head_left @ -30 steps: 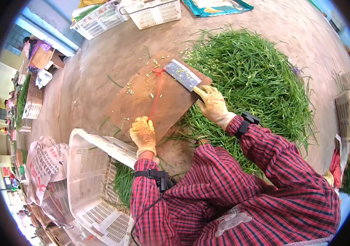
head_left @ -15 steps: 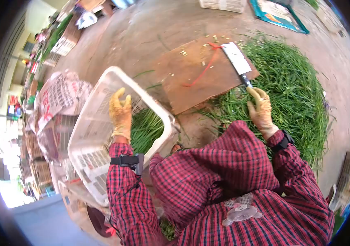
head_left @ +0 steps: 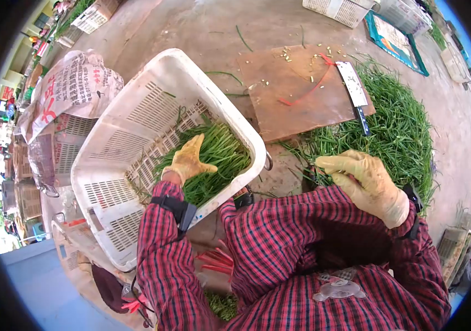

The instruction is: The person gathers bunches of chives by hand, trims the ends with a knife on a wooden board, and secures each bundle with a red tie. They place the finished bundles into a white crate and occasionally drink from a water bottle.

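My left hand (head_left: 190,160), in a yellowish glove, reaches into a white plastic crate (head_left: 93,160). Its fingers are spread, touching or just above the long green chive-like stalks (head_left: 224,146) lying there. My right hand (head_left: 371,185), gloved too, is raised over my right knee, thumb and fingers apart with nothing visible between them. A cleaver (head_left: 352,83) with a black handle lies on the right edge of a brown board (head_left: 302,113). Beside the board spreads a large heap of loose green stalks (head_left: 404,118). A thin red strip (head_left: 314,89) rests on the board among small pale trimmings.
A printed sack (head_left: 75,83) covers a crate left of the white one. Red strips (head_left: 216,259) lie by my left leg. At the back right are another white crate (head_left: 337,12) and a teal-edged bag (head_left: 395,41). A crate (head_left: 456,248) stands at the right.
My left hand has gone down to the stalks in the crate. My right hand has left the cleaver's handle and come back toward my body. The view has shifted as well.
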Motion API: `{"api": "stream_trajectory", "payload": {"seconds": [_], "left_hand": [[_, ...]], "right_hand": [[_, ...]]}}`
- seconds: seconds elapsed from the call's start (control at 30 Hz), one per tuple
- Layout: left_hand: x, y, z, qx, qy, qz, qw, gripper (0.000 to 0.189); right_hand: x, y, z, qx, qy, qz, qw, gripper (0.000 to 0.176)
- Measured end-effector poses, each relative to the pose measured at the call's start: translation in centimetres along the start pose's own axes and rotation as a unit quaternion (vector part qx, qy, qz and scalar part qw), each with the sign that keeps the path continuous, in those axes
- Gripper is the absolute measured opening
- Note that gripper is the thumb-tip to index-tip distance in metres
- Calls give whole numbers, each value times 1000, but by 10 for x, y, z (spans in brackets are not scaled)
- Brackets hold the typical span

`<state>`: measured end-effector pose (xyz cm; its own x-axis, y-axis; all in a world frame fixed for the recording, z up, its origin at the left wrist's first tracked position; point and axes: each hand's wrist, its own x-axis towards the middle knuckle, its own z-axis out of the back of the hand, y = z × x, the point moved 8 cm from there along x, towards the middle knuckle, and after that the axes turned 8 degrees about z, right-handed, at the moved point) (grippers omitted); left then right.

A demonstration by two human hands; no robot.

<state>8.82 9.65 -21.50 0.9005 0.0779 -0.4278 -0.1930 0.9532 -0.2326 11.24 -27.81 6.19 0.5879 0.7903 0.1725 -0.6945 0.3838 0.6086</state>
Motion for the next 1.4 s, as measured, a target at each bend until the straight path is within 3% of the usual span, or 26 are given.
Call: {"api": "stream_trajectory", "payload": {"seconds": [0.07, 0.4, 0.5, 0.57, 0.6, 0.67, 0.7, 0.8, 0.83, 0.87, 0.97, 1.07, 1.13, 1.17, 1.27, 1.3, 1.4], "left_hand": [[28, -1, -1, -17, -19, 4, 1000, 123], [111, 9, -62, -108, 8, 38, 993, 139], [121, 16, -75, -161, 44, 25, 986, 136], [117, 11, -66, -234, -12, -37, 972, 131], [113, 12, -65, -234, -12, -37, 972, 131], [102, 13, -72, -209, 71, -10, 975, 129], [91, 6, -64, -194, 74, -33, 978, 141], [68, -14, -53, -101, 60, -56, 991, 146], [63, -22, -53, -62, 0, -77, 995, 150], [65, -26, -56, -61, 1, -77, 995, 150], [80, -16, -69, -72, 7, -34, 997, 135], [92, 4, -72, -176, -33, -21, 984, 124], [89, 0, -66, -97, -44, -14, 994, 109], [84, -16, -58, -24, 14, 30, 999, 97], [85, -31, -45, 67, -14, 25, 997, 91], [85, -31, -43, 68, -90, -31, 993, 85], [96, -29, -72, 132, -73, -44, 988, 84]], "right_hand": [[1, -10, -18, -29, 30, 6, 999, 29], [19, -31, -40, -62, 130, -42, 989, 29], [25, -31, -40, -72, 122, -31, 989, 28], [28, -34, -39, -63, 126, -34, 989, 27], [29, -35, -39, -63, 125, -34, 990, 27], [31, -38, -40, -41, 131, -37, 990, 28], [32, -39, -39, -40, 132, -38, 990, 28], [34, -40, -42, -42, 146, -46, 987, 28], [36, -37, -41, -59, 149, -36, 986, 28], [37, -34, -40, -77, 151, -25, 985, 28], [37, -36, -44, -52, 202, -65, 976, 29], [33, -36, -45, -49, 187, -65, 979, 30], [29, -37, -45, -55, 177, -57, 981, 29], [29, -36, -44, -61, 165, -48, 983, 29], [30, -35, -45, -33, 184, -62, 980, 29], [30, -34, -44, -33, 183, -61, 981, 29], [29, -33, -41, -48, 184, -58, 980, 29]]}}
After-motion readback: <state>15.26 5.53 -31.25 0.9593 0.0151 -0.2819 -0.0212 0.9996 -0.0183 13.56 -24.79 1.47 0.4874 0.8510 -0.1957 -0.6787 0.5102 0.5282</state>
